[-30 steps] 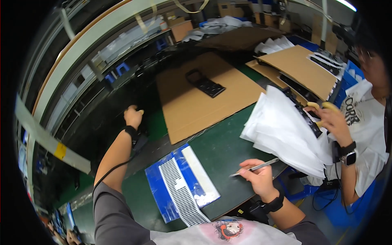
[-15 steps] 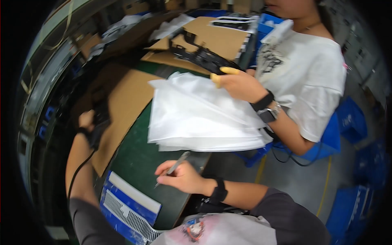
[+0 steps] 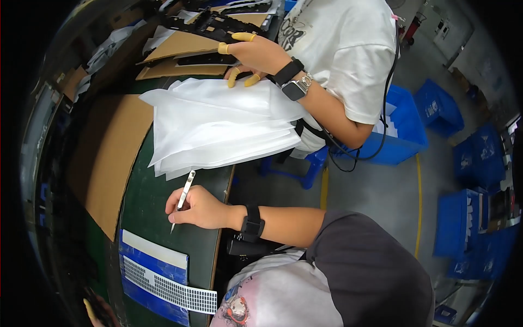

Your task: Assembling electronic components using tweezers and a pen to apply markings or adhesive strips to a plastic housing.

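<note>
My right hand point(image 3: 199, 208) is closed in a pen-like grip on slim, pointed metal tweezers point(image 3: 186, 191). Their tip points down over the green table top, just beyond a blue board point(image 3: 158, 263). On that board lies a white sheet with rows of small dark labels point(image 3: 169, 286). At the dark lower left edge, part of a hand with a yellow finger cot point(image 3: 89, 312) shows; it may be my left hand, but shadow and the frame's edge hide its fingers and anything in them. A stack of thin white sheets point(image 3: 218, 128) lies beyond my right hand.
Across the stack a co-worker's hand with yellow finger cots point(image 3: 261, 52) is at a black plastic frame point(image 3: 212, 24). Brown cardboard point(image 3: 109, 147) covers the table's left part. Blue bins point(image 3: 400, 147) and a blue stool point(image 3: 305, 169) stand on the floor at right.
My left forearm and the black part its hand held have left the middle left of the view. The view has shifted rightward. My right hand keeps the tweezers, now more upright.
</note>
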Demonstrator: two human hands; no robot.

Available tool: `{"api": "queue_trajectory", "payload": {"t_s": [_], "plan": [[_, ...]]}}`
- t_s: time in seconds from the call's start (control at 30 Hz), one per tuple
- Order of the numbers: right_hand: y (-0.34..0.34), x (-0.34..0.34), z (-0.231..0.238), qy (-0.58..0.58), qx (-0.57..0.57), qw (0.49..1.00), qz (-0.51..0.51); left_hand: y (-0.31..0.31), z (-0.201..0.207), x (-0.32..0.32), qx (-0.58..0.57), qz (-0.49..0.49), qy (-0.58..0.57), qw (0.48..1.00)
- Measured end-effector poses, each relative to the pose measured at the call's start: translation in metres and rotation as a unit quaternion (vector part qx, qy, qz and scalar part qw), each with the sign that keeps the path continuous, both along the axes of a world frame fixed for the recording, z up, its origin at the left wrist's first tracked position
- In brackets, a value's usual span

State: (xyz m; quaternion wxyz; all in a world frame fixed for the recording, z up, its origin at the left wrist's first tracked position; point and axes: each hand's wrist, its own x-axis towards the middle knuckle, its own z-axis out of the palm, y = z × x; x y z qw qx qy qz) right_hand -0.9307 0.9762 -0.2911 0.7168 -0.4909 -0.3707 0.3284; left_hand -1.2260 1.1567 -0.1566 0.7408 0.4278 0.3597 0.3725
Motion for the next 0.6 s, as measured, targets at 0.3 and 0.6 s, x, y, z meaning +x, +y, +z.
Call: {"api": "queue_trajectory", "payload": {"t_s": [0.3,0.6], "plan": [[0.008,0.006,-0.003,0.169,0.031,0.984,0.038,-0.032,-0.069,-0.01,0.009,0.154,-0.005,0.988],[0.004,0.009,-0.005,0.216,0.071,0.973,0.043,-0.033,-0.075,-0.01,-0.009,0.134,-0.013,0.991]]}}
